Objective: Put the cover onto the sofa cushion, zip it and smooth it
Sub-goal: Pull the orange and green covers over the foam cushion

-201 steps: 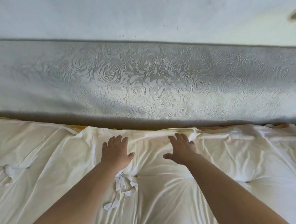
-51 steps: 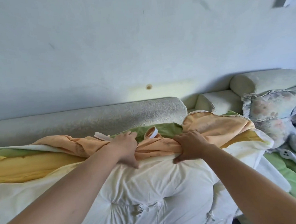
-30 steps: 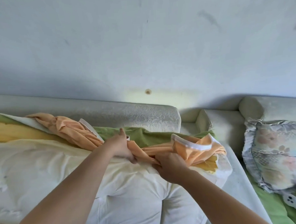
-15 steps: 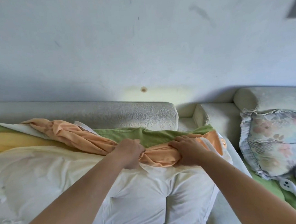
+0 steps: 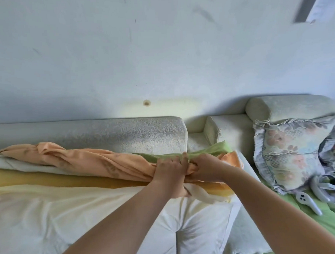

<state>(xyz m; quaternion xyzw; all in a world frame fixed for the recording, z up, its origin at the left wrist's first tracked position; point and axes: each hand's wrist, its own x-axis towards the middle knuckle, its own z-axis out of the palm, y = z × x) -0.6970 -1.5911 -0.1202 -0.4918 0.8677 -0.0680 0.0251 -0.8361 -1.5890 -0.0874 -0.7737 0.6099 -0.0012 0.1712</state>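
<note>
Both grip the bunched orange cover (image 5: 92, 161): left hand (image 5: 170, 169) and right hand (image 5: 208, 168) now touch, earlier apart.

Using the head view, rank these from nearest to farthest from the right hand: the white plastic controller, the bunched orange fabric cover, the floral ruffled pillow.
1. Bunched orange fabric cover: gripped by the right hand.
2. Floral ruffled pillow: to its right, against the sofa back.
3. White plastic controller: farther right, on green fabric.
</note>
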